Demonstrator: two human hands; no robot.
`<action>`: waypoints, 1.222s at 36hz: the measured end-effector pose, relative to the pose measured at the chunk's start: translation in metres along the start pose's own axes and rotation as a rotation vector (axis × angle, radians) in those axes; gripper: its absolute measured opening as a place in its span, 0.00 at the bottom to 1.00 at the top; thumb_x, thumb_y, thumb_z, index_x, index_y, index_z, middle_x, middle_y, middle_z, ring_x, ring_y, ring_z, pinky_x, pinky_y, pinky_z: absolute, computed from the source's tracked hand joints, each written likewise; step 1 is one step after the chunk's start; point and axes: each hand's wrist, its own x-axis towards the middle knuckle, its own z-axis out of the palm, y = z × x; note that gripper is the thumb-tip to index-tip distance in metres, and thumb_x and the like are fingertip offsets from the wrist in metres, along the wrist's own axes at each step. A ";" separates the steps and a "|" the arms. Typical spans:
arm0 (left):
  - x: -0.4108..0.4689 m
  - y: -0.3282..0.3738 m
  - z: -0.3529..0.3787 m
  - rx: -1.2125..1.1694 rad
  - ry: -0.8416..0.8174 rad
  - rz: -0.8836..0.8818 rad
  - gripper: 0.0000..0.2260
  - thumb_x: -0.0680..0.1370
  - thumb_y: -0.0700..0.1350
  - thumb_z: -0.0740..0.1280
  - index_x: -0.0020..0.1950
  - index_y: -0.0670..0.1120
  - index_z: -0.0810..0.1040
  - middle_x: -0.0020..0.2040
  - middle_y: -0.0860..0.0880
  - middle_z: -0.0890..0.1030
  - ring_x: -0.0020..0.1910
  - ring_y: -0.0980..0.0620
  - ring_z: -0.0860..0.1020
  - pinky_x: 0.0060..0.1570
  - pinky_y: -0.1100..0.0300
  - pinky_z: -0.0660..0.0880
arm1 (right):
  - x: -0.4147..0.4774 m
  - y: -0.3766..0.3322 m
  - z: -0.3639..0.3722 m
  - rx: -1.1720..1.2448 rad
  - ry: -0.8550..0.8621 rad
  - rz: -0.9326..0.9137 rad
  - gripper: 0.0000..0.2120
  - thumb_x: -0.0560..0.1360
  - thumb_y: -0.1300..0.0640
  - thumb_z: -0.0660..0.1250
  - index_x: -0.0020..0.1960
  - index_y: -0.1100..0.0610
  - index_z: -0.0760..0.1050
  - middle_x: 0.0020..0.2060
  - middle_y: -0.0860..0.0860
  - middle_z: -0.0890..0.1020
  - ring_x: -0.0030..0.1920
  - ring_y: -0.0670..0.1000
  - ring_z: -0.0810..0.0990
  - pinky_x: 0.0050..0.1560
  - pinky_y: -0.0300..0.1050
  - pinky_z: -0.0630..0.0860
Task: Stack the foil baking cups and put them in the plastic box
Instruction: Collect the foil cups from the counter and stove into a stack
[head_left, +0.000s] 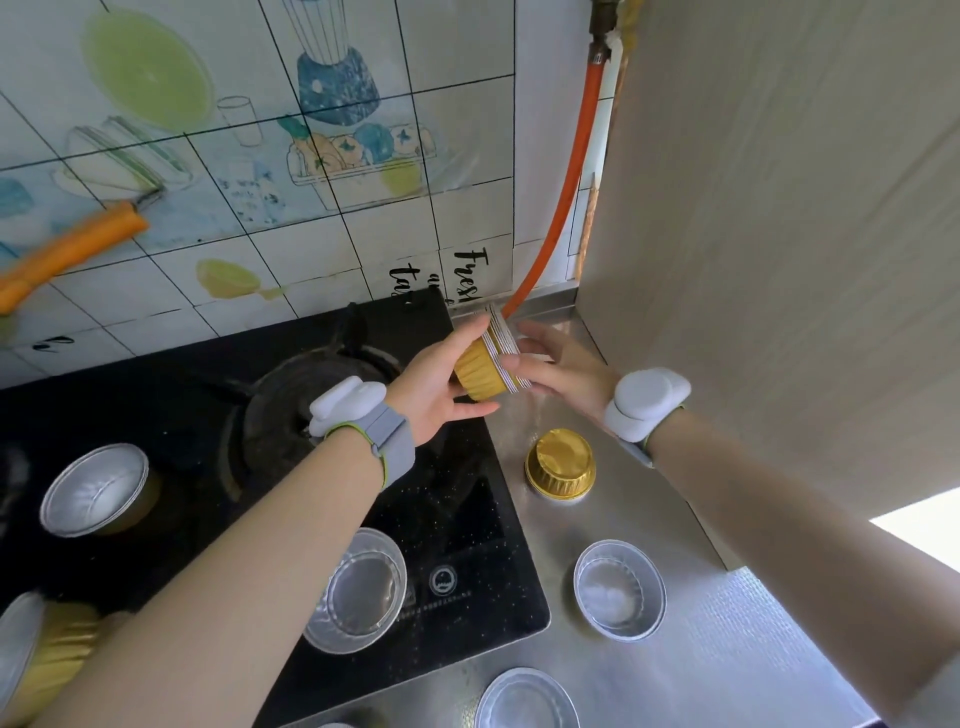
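Note:
My left hand (434, 387) grips a stack of gold foil baking cups (480, 371), tilted on its side with the rims facing right. My right hand (561, 371) has its fingers spread against the rims of that stack. One gold cup (560, 464) lies upside down on the steel counter below the hands. Upright cups with silver insides stand at the counter's right (621, 590), at the front edge (527, 699), on the hob's front (358, 590) and on the hob's left (96, 488). Another cup (36, 654) lies tilted at far left. No plastic box is in view.
A black gas hob (462, 519) with a burner (291, 395) fills the left. The steel counter (727, 654) runs along the right, bounded by a beige wall panel (779, 260). An orange gas hose (566, 176) drops down the tiled back wall behind the hands.

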 end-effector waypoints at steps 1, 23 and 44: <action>0.000 0.000 0.001 -0.007 -0.002 -0.004 0.17 0.76 0.57 0.62 0.62 0.52 0.70 0.60 0.47 0.76 0.61 0.46 0.75 0.56 0.48 0.76 | -0.001 -0.001 0.001 -0.006 0.000 -0.002 0.30 0.75 0.52 0.64 0.73 0.55 0.57 0.69 0.53 0.68 0.66 0.50 0.69 0.62 0.43 0.71; -0.014 -0.001 0.011 0.061 0.018 -0.043 0.17 0.75 0.66 0.54 0.49 0.56 0.72 0.49 0.47 0.79 0.50 0.49 0.78 0.43 0.54 0.76 | -0.015 -0.008 0.011 -0.121 -0.108 -0.071 0.37 0.64 0.44 0.69 0.69 0.55 0.62 0.54 0.42 0.72 0.51 0.39 0.74 0.58 0.37 0.72; -0.009 -0.012 0.004 0.027 0.055 -0.084 0.31 0.70 0.63 0.66 0.69 0.50 0.67 0.62 0.45 0.75 0.59 0.45 0.76 0.47 0.51 0.79 | -0.033 0.031 0.003 -0.244 0.011 0.112 0.24 0.79 0.46 0.52 0.73 0.52 0.58 0.66 0.49 0.68 0.67 0.49 0.66 0.65 0.39 0.60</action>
